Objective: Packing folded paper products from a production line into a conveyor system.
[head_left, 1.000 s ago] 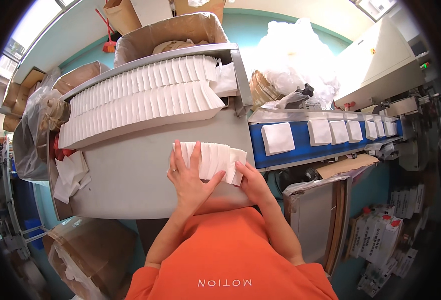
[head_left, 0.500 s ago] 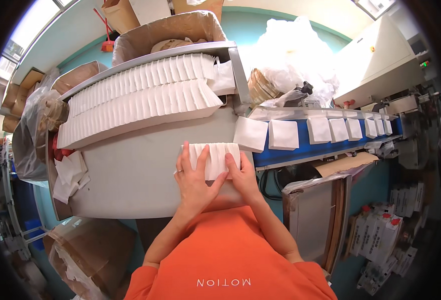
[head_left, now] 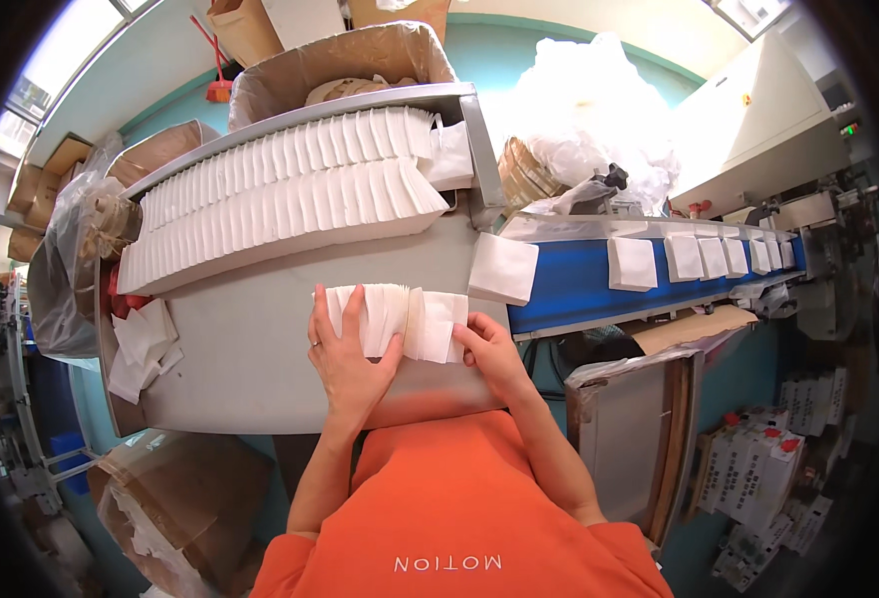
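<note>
A row of white folded paper napkins [head_left: 370, 317] stands on edge on the grey metal table in front of me. My left hand [head_left: 348, 364] is wrapped round its left part, fingers over the far side and thumb at the near side. At the row's right end, a few napkins [head_left: 443, 327] lean away and show a flat face. My right hand [head_left: 497, 354] pinches their right edge between thumb and fingers. A flat napkin stack [head_left: 502, 269] lies just beyond, where the table meets the belt.
Two long rows of napkins [head_left: 290, 214] line the table's far side. Loose napkins [head_left: 144, 344] lie at its left end. A blue conveyor belt [head_left: 569, 299] carries several napkin stacks off to the right. Behind stand a lined carton [head_left: 340, 65] and a white plastic bag heap [head_left: 589, 110].
My left hand has shifted left with most of the napkins. The right-end napkins have tipped apart from them, my right hand at their edge. Stacks on the belt have moved rightward.
</note>
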A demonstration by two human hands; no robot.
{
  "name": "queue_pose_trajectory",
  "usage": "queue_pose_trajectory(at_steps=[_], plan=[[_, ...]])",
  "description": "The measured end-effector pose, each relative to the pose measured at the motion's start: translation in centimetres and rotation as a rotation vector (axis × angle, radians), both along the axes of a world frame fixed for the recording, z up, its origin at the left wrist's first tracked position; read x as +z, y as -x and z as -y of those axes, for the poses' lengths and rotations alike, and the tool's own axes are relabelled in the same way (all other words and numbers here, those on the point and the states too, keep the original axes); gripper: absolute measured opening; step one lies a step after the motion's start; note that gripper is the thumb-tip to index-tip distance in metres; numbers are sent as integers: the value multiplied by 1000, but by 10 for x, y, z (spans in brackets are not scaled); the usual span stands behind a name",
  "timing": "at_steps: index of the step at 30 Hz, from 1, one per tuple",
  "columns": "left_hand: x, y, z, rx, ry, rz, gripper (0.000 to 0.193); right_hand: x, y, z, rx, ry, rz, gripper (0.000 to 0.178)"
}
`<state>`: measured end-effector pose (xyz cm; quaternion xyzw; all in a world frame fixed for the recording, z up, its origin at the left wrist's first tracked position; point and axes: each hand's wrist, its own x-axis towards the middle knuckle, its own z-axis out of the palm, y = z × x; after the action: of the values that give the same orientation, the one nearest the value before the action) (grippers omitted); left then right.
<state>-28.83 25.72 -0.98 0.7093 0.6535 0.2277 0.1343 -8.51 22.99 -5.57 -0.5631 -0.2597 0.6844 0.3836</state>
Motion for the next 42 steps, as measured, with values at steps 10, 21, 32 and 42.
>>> queue_pose_trajectory(at_steps=[10,21,32,42], plan=[[1,-12,4,-33,-11,15,77,26,37,-21,-34,-261,340,43],[-2,-7,-6,34,-15,-2,76,-15,27,-18,-68,-72,23,35],[-3,5,-6,66,-45,-32,74,-12,-20,15,-463,194,-137,31],[2,-35,7,-193,-26,79,84,15,-28,8,-372,107,53,60]])
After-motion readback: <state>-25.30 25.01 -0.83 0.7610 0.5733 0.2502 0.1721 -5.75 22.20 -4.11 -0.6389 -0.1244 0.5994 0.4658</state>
